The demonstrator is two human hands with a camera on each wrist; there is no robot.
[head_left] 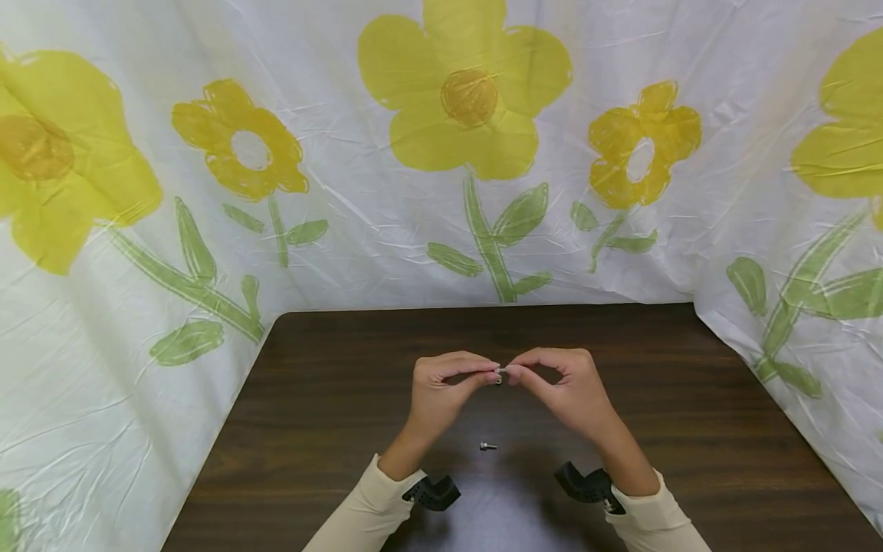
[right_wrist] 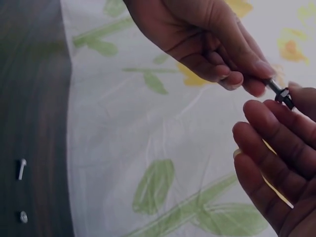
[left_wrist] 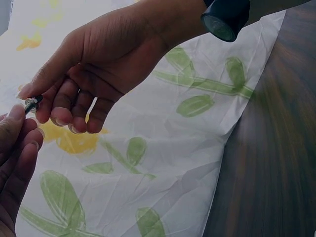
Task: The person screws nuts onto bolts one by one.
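Both hands meet above the table and hold one small metal bolt [right_wrist: 272,86] between them. My right hand [head_left: 572,391] pinches its slim shank with thumb and forefinger; the other fingers curl loosely in the right wrist view. At the thick, dark end, where a nut-like collar [right_wrist: 283,94] sits, my left hand [head_left: 438,387] pinches with thumb and forefinger. Its remaining fingers are spread apart in the right wrist view. The left wrist view shows the dark end [left_wrist: 37,99] by the left thumb, partly covered by the fingertips.
Another small bolt [head_left: 487,445] lies on the dark wooden table [head_left: 310,429], nearer the body than the hands. The right wrist view also shows a small round metal piece [right_wrist: 23,216] beside that bolt. A white flowered curtain [head_left: 331,253] surrounds the table's far and side edges.
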